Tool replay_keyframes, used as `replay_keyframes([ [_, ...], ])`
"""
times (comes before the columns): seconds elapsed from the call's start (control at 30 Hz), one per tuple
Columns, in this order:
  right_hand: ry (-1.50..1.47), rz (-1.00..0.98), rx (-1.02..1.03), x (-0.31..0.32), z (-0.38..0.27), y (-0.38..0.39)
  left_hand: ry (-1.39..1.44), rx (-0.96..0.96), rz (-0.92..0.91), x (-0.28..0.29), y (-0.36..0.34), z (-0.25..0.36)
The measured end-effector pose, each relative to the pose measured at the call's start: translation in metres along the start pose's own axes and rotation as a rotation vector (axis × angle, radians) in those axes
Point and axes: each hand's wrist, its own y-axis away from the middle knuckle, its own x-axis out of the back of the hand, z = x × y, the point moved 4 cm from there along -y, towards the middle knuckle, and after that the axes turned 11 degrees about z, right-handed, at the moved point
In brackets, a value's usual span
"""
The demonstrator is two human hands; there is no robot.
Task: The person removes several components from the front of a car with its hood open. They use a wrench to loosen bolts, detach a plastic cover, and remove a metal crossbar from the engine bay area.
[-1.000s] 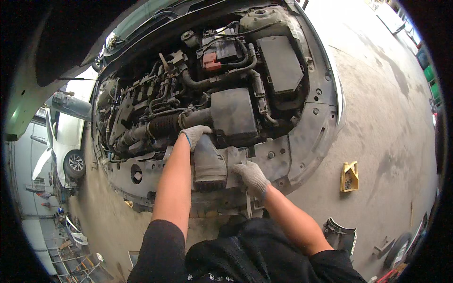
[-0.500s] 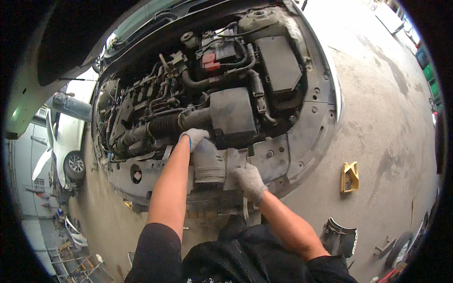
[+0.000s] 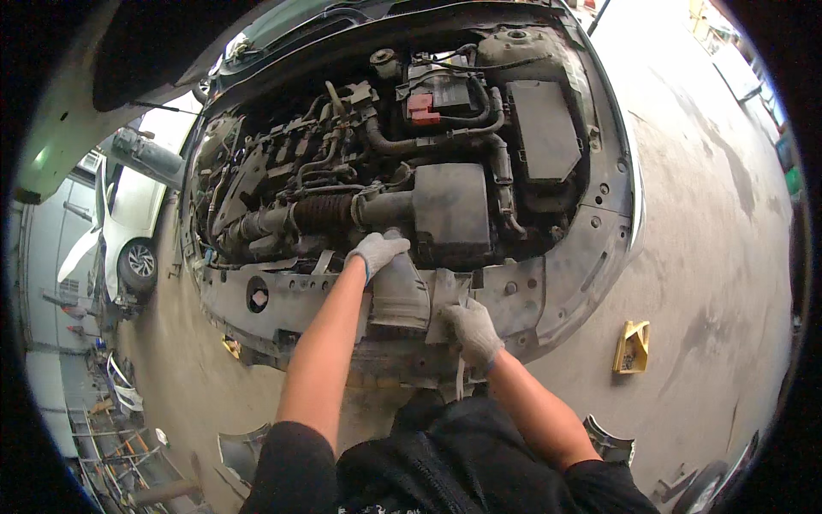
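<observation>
My left hand (image 3: 381, 252), in a pale knit glove, is closed on the upper end of a grey plastic air intake duct (image 3: 400, 296) at the front edge of an engine bay. The duct's wide flat end rests over the front panel (image 3: 548, 295). Just right of it lies a flat greyish piece (image 3: 443, 300). My right hand (image 3: 476, 332), gloved too, is closed beside that piece. A thin pale strip (image 3: 460, 377) hangs below this hand; the fingers hide whatever they grip. Behind the duct stands the black air filter box (image 3: 451, 206).
A ribbed intake hose (image 3: 325, 211), a battery with a red terminal cover (image 3: 421, 109) and a black box (image 3: 543, 130) fill the bay. The raised hood (image 3: 68, 128) hangs at upper left. A cut yellow jug (image 3: 632, 347) stands on the floor at right. Another car's wheel (image 3: 138, 263) shows at left.
The view has shifted, so the car sits further right and slightly lower in it. Both hands keep about the same places on the duct and beside the flat piece.
</observation>
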Motion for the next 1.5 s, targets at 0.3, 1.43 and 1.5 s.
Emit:
replay_keyframes([
  [0.3,-0.222,0.090,-0.395,0.007,-0.039,0.011,0.013,-0.017,0.500,0.044,0.136,-0.117],
  [1.43,1.609,0.205,0.141,-0.079,-0.080,0.016,0.883,-0.051,-0.343,-0.020,0.127,-0.140],
  [1.5,1.620,0.201,0.153,-0.078,-0.078,0.008,0.879,-0.073,-0.322,-0.020,0.126,-0.141],
])
